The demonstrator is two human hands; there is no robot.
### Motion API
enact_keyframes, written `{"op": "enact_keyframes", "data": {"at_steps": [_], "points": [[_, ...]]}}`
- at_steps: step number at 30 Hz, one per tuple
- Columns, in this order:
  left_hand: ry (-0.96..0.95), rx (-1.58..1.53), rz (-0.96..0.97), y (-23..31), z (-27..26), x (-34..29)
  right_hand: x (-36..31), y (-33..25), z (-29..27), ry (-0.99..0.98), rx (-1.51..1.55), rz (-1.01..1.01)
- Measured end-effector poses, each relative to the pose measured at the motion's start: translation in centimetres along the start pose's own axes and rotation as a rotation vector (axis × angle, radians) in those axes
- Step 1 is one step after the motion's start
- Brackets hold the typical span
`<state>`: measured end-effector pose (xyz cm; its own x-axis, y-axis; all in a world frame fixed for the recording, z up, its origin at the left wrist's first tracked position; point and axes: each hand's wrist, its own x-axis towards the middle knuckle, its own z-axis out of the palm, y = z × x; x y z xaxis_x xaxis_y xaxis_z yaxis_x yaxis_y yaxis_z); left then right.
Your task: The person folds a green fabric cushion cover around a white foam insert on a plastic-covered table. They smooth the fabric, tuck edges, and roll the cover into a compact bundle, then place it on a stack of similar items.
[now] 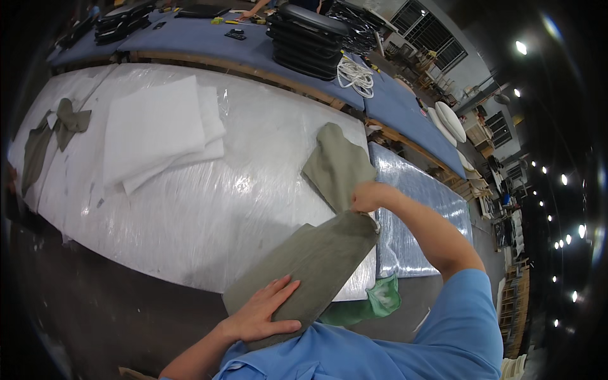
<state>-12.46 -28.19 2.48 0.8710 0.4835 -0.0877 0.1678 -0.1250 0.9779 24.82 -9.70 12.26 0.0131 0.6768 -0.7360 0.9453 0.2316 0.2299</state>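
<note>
White sheets lie left and olive cloth right on the plastic-wrapped table, while the left hand rests spread on the near grey-green cushion, its far-right end gripped by the curled right hand.

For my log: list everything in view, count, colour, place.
Fabric cover: 1, olive, across tabletop edge
Loose fabric: 1, olive, beyond cover
Bunched fabric: 1+, olive, far left
Padding sheets: 2+, white, left
Wrapped tabletop: 1+, white, centre
Wrapped slab: 1, blue, right
Plastic bag: 1, green, tabletop corner
Rear tables: 2+, blue, top
Pad stacks: 2+, black, rear tables
Cord coil: 1, white, beside stack
Oval cushions: 2+, white, right
Background furniture: several, brown, right
Ceiling lights: several, white, right
Co-worker's hand: 1, bare, top
Left hand: 1, bare, on cover
Right hand: 1, bare, at loose fabric
</note>
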Motion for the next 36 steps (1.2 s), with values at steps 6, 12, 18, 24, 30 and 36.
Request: {"op": "enact_keyframes", "data": {"at_steps": [6,12,18,24,30,36], "points": [[-0.034,-0.009,-0.016,-0.2,0.1,0.9,1.0,-1.6,-0.1,-0.154,0.051,0.128],[-0.032,0.031,-0.125,0.7,0.1,4.4,1.0,-4.6,1.1,-0.162,0.190,0.075],[-0.078,0.075,0.017,1.3,0.8,8.7,6.1,-3.9,4.3,-0.058,0.059,0.003],[-0.089,0.115,-0.001,1.3,-0.3,9.1,3.7,-6.9,3.4,0.027,0.180,0.035],[-0.144,0.082,0.157,2.6,-0.7,11.4,4.7,-6.8,5.1,-0.089,0.116,0.131],[-0.263,0.151,0.210,2.2,-0.1,11.7,5.2,-5.6,7.6,-0.140,0.211,0.132]]}}
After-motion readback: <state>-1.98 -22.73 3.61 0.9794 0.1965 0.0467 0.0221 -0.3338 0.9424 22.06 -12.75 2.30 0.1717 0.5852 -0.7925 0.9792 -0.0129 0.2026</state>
